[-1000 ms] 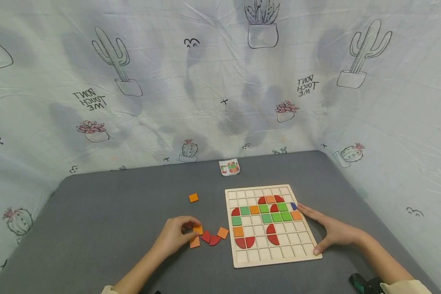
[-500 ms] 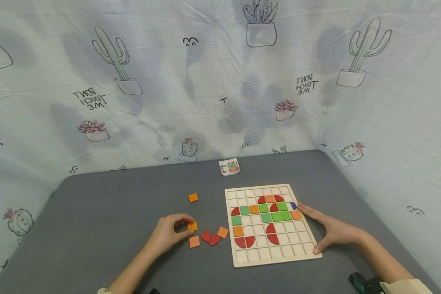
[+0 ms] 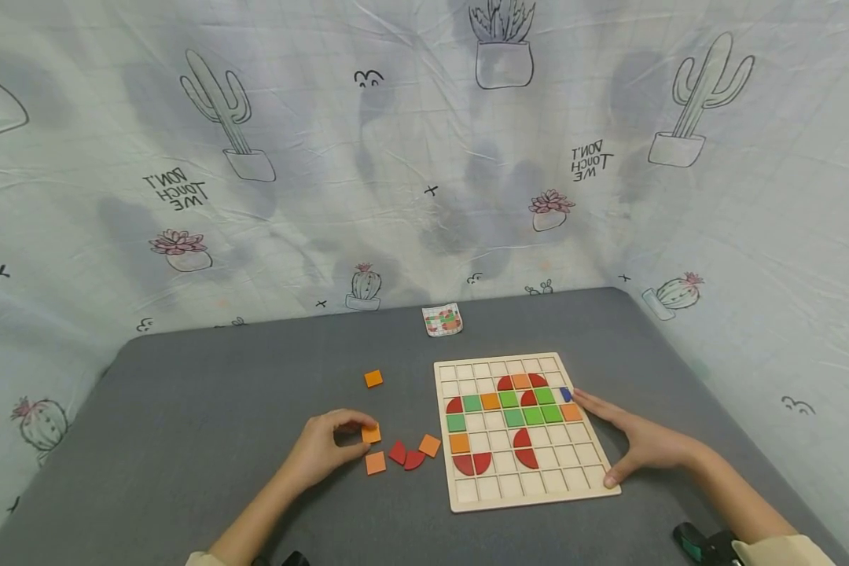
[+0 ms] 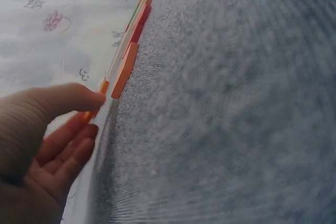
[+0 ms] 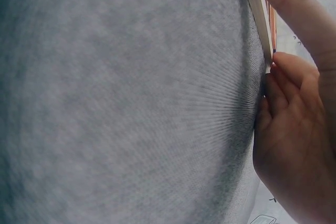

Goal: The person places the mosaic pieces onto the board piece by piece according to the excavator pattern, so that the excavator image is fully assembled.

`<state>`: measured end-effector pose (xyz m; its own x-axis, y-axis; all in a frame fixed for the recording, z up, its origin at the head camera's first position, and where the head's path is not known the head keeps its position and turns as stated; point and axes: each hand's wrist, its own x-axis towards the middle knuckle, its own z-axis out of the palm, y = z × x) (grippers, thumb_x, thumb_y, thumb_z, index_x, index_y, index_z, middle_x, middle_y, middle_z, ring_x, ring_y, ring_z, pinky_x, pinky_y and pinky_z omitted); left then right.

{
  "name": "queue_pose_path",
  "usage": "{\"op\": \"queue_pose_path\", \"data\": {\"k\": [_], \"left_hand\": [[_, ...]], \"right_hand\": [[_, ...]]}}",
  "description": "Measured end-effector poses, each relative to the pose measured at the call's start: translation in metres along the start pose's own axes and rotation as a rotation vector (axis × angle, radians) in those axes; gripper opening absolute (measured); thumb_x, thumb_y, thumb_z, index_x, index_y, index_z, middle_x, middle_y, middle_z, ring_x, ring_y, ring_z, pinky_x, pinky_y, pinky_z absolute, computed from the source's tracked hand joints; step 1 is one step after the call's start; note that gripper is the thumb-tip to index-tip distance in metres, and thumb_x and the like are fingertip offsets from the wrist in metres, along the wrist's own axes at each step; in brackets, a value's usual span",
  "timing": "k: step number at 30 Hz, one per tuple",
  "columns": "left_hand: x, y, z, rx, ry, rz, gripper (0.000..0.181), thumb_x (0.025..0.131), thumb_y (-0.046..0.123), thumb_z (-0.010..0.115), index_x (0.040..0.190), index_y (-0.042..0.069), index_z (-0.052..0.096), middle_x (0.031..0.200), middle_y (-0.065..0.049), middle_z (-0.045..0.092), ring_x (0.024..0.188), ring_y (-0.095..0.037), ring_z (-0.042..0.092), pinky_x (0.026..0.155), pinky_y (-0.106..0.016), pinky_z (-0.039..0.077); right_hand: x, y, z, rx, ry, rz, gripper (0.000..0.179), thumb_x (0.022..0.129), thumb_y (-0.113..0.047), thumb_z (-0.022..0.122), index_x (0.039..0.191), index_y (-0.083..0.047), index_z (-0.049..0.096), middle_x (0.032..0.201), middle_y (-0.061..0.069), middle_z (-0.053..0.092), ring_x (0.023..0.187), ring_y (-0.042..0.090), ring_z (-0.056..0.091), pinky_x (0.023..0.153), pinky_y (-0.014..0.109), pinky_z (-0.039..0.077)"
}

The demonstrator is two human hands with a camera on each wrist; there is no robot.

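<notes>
My left hand (image 3: 323, 443) pinches an orange square tile (image 3: 372, 434) between thumb and fingers, left of the board. In the left wrist view the tile (image 4: 104, 86) is seen edge-on. Just below it lies a lighter orange tile (image 3: 376, 464), with two red quarter-round pieces (image 3: 413, 460) and another orange tile (image 3: 429, 446) to its right. The wooden grid board (image 3: 557, 481) carries red, green, orange and blue pieces. My right hand (image 3: 647, 442) rests at the board's right side, fairly straight fingers at its edge and thumb on the near right corner.
A single orange tile (image 3: 373, 379) lies farther back on the grey table (image 3: 219, 409). Near the back edge is a small pattern card (image 3: 442, 321). A white cloth (image 3: 290, 196) printed with cacti rises behind the table. A dark green-and-black object (image 3: 700, 542) is near the right forearm.
My left hand has drawn the orange tile slightly left and back, uncovering the lighter orange tile below. My right hand stays at the board.
</notes>
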<state>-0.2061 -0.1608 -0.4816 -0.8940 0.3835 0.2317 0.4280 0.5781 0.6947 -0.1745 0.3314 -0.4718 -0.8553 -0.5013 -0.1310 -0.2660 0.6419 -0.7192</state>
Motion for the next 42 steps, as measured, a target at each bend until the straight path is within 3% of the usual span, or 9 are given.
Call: {"op": "queue_pose_path", "data": {"k": [4,9,12,19,29,32,37,42], "left_hand": [[0.001,0.004,-0.003,-0.082,-0.004,-0.011,0.029,0.072,0.010,0.078,0.096,0.023,0.069,0.095,0.010,0.067,0.086,-0.009,0.061,0.078,-0.026,0.051],[0.005,0.013,-0.005,-0.157,-0.033,-0.032,0.026,0.075,0.016,0.077,0.098,0.022,0.069,0.097,0.007,0.068,0.089,-0.012,0.062,0.079,-0.029,0.051],[0.009,0.022,-0.001,-0.170,-0.056,-0.038,0.025,0.075,0.018,0.076,0.099,0.022,0.069,0.097,0.007,0.068,0.090,-0.014,0.062,0.080,-0.030,0.051],[0.024,0.051,0.023,-0.192,-0.103,-0.041,0.025,0.075,0.015,0.077,0.098,0.021,0.070,0.095,0.008,0.069,0.086,-0.010,0.064,0.074,-0.023,0.051],[0.052,0.093,0.072,-0.215,-0.191,0.032,0.024,0.075,0.012,0.076,0.098,0.015,0.072,0.093,0.003,0.070,0.080,-0.009,0.064,0.065,-0.022,0.051],[0.063,0.105,0.086,-0.188,-0.203,0.065,0.023,0.075,0.012,0.075,0.098,0.014,0.072,0.092,0.004,0.070,0.084,-0.011,0.064,0.072,-0.021,0.050],[0.078,0.124,0.107,-0.116,-0.230,0.114,0.021,0.075,0.012,0.076,0.096,0.014,0.073,0.090,0.005,0.070,0.083,-0.011,0.063,0.070,-0.017,0.048],[0.090,0.136,0.126,0.033,-0.278,0.196,0.017,0.076,0.018,0.076,0.092,0.016,0.073,0.083,0.009,0.068,0.074,-0.003,0.057,0.063,-0.011,0.042]], "right_hand": [[0.000,0.000,0.000,-0.013,0.000,-0.011,0.114,0.061,-0.027,0.085,0.149,-0.014,0.013,0.152,0.023,0.008,0.117,-0.024,0.002,0.097,0.060,0.026],[0.000,0.001,-0.001,-0.032,0.011,-0.034,0.114,0.061,-0.026,0.085,0.149,-0.012,0.014,0.152,0.022,0.010,0.119,-0.026,0.003,0.098,0.033,0.031],[0.000,0.002,-0.002,-0.028,0.009,-0.042,0.113,0.061,-0.025,0.085,0.149,-0.012,0.015,0.151,0.023,0.011,0.120,-0.026,0.004,0.097,0.026,0.030],[-0.001,0.003,-0.001,-0.030,0.007,-0.043,0.114,0.061,-0.026,0.085,0.149,-0.012,0.014,0.151,0.023,0.010,0.120,-0.026,0.003,0.097,0.028,0.030],[0.000,0.002,-0.001,-0.046,0.009,-0.026,0.114,0.061,-0.028,0.085,0.149,-0.012,0.014,0.152,0.022,0.011,0.119,-0.025,0.003,0.098,0.040,0.031],[0.001,0.003,-0.001,-0.049,0.006,-0.019,0.113,0.062,-0.030,0.084,0.149,-0.014,0.014,0.152,0.021,0.011,0.119,-0.025,0.003,0.099,0.038,0.030],[0.002,0.004,-0.001,-0.066,0.005,-0.013,0.113,0.062,-0.032,0.084,0.149,-0.015,0.014,0.152,0.019,0.011,0.120,-0.023,0.003,0.100,0.042,0.030],[0.002,0.004,0.000,-0.047,-0.001,-0.018,0.113,0.062,-0.032,0.084,0.149,-0.014,0.013,0.152,0.020,0.010,0.121,-0.020,0.003,0.098,0.060,0.026]]}}
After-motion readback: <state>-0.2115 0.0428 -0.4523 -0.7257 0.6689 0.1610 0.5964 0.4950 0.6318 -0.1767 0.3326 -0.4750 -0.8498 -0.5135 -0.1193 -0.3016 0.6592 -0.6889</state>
